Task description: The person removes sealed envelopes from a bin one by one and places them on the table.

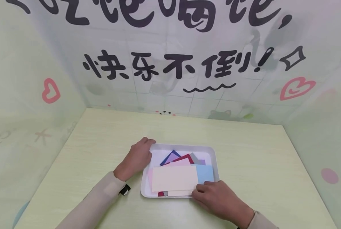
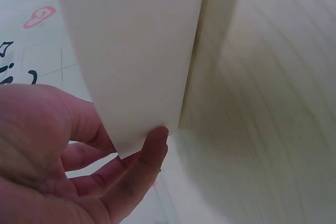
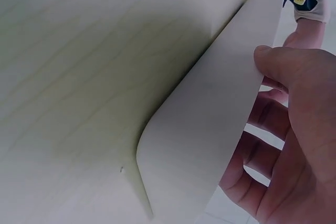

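Observation:
A white rectangular tray (image 1: pixel 184 147) lies on the table with a loose pile of coloured paper cards in it. On top is a cream card (image 1: pixel 173 178); a light blue card (image 1: pixel 205 173), pink, red, grey and dark blue ones show from under it. My left hand (image 1: pixel 137 157) grips the tray at its far left corner. In the left wrist view its fingers curl round the end of the tray's wall (image 2: pixel 136 51). At the near right side my right hand (image 1: pixel 220 198) holds the rim, its thumb pressed on the wall's outside (image 3: pixel 191 119) in the right wrist view.
The pale wooden table (image 1: pixel 250 149) extends around the tray. A printed curtain (image 1: pixel 170 92) with dark writing stands along its back edge, and similar sheets hang on the left and right. A black strap (image 1: pixel 125 190) is at the left wrist.

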### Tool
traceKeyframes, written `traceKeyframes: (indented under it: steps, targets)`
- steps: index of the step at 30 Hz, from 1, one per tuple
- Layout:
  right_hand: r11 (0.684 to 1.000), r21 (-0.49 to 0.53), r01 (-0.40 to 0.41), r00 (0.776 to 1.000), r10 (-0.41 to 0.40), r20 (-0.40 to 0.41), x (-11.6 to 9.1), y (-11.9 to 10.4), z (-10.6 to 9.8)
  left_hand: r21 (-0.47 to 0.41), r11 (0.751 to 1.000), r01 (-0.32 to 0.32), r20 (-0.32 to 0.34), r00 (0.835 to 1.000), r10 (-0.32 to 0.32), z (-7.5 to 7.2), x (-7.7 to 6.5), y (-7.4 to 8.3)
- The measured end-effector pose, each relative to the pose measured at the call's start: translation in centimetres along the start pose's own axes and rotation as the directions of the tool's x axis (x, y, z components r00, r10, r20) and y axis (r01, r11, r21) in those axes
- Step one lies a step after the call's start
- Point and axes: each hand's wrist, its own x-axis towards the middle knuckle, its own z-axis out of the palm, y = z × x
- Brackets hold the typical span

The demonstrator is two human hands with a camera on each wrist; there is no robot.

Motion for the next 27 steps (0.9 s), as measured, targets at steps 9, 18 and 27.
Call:
traceKeyframes:
  steps: [9, 18, 27]
  targets:
    - [1.0, 0.009, 0.01, 1.0, -0.011, 0.015, 0.0, -0.7, -0.5, 0.0, 1.0, -0.009, 0.01, 1.0, 0.009, -0.4, -0.9, 0.3]
    - [0.998, 0.051, -0.025, 0.996, 0.02, 0.091, 0.1, -0.9, -0.8, 0.025, 0.999, -0.033, -0.013, 0.999, 0.033, -0.2, -1.4, 0.3]
    - [1.0, -0.007, -0.006, 0.999, 0.006, 0.05, 1.6, 0.2, -2.4, 0.023, 0.998, -0.052, -0.008, 0.999, 0.052, -0.2, -1.6, 0.3]
